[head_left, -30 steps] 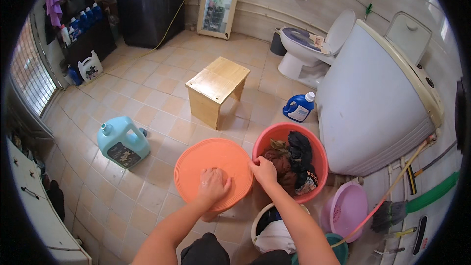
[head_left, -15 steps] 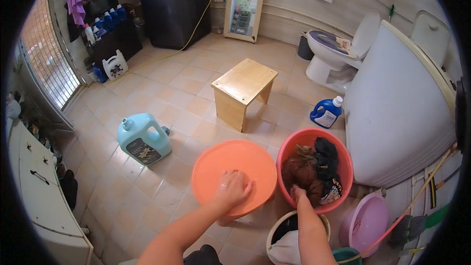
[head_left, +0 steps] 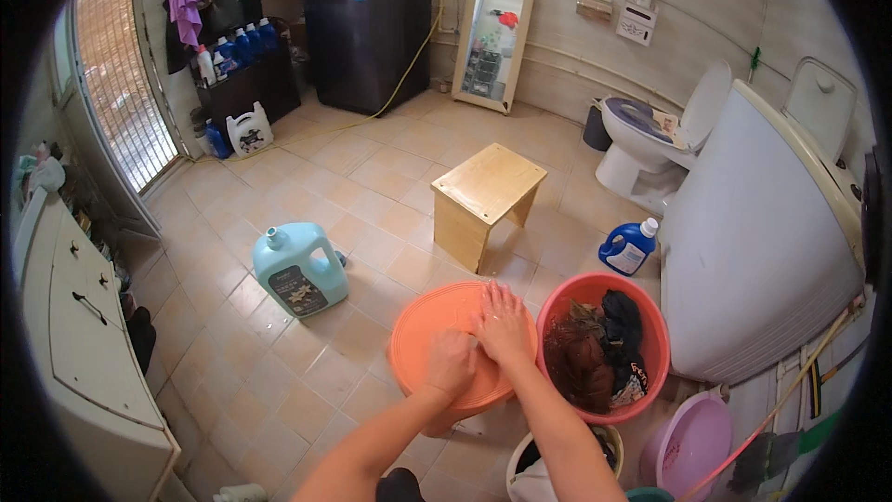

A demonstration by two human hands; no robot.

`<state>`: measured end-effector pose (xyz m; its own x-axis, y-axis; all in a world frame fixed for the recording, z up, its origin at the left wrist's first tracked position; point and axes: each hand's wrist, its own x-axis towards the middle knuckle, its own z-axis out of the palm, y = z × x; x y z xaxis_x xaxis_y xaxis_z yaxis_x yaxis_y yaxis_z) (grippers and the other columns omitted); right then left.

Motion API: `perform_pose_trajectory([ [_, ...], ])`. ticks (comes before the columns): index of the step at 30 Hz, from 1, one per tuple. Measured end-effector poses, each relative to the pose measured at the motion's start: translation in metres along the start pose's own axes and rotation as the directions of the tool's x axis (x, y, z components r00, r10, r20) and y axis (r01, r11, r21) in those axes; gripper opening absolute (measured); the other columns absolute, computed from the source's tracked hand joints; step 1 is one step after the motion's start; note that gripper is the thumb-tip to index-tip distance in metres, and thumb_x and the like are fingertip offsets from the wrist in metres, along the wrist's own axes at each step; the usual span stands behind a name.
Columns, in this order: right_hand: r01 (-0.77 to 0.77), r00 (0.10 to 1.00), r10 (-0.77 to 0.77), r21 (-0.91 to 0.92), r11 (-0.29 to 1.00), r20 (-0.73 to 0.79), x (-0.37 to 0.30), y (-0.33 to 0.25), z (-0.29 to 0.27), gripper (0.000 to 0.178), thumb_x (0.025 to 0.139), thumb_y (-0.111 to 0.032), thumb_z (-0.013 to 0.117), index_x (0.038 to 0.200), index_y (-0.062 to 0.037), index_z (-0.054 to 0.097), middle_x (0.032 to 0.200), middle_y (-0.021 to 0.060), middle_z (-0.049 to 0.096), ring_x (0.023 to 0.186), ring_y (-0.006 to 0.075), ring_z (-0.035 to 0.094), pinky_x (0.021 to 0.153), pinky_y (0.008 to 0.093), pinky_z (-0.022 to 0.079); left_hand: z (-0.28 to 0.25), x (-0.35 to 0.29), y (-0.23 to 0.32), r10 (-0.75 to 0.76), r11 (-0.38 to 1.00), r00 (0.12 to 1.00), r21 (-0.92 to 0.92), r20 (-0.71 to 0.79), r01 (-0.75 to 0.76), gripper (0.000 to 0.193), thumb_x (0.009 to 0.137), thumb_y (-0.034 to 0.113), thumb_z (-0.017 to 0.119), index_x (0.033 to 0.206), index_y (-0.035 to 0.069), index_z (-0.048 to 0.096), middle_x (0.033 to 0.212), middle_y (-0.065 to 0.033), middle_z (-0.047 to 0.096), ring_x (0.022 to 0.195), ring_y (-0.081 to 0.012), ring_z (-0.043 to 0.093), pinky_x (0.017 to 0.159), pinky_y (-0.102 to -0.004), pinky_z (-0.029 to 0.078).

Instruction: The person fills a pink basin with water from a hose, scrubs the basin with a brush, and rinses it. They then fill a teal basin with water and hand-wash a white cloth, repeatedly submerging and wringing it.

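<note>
A round orange stool (head_left: 418,335) stands right in front of me. My left hand (head_left: 452,363) rests on its top with the fingers curled in; what they hold, if anything, is hidden. Beside it my right hand (head_left: 503,325) lies flat on the stool top, fingers stretched out and apart, holding nothing. Just right of the stool is a red basin (head_left: 556,290) with wet brown clothes (head_left: 578,363) and dark clothes (head_left: 624,325) in it. My right forearm passes over a cream bucket (head_left: 516,474) holding white and black cloth.
A light blue jug (head_left: 302,270) stands on the tiles to the left. Ahead is a wooden stool (head_left: 488,186), with a blue detergent bottle (head_left: 629,248) to its right. A pink basin (head_left: 692,442) leans at the lower right, near a white tub (head_left: 753,251).
My right hand has left the red basin and now lies on the orange stool. My left hand stays on the stool, its fingers now curled. The whole view has shifted somewhat.
</note>
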<state>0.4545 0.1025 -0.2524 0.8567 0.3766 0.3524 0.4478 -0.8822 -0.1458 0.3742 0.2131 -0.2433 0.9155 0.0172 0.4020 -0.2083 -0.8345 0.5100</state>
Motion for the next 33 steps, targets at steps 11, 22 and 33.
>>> perform_pose_trajectory([
  [11,0.247,0.948,-0.227,-0.062,0.967,0.222,0.020,-0.041,0.017,0.047,0.087,-0.033,0.040,0.128,-0.0091,0.042,0.134,0.0102,0.039,0.126,0.0272,0.032,0.103,0.0471,0.021,-0.013,-0.037,-0.053,-0.437,0.835,0.871,0.258,-0.225,0.486,0.044,0.081,0.016,0.047,0.117,-0.007,0.039,0.118,-0.0210,0.043,0.116,-0.0397,0.033,0.099,-0.0533,0.020],
  [22,-0.050,0.975,0.037,0.054,0.997,0.220,0.047,-0.019,0.022,0.056,0.084,-0.039,0.045,0.126,-0.0022,0.041,0.131,0.0128,0.040,0.126,0.0303,0.031,0.105,0.0478,0.017,-0.019,-0.028,-0.048,-0.384,0.855,0.881,0.252,-0.278,0.452,0.041,0.077,0.015,0.051,0.111,-0.006,0.042,0.104,-0.0187,0.049,0.103,-0.0348,0.042,0.091,-0.0474,0.029],
  [33,-0.079,0.996,0.084,0.115,0.990,-0.033,0.034,-0.035,0.037,0.051,0.071,-0.032,0.060,0.115,-0.0078,0.051,0.125,0.0055,0.045,0.121,0.0298,0.034,0.101,0.0585,0.014,-0.019,-0.028,-0.046,-0.374,0.861,0.878,0.241,-0.297,0.448,0.042,0.074,0.012,0.054,0.110,-0.006,0.042,0.099,-0.0182,0.051,0.094,-0.0329,0.045,0.085,-0.0444,0.034],
])
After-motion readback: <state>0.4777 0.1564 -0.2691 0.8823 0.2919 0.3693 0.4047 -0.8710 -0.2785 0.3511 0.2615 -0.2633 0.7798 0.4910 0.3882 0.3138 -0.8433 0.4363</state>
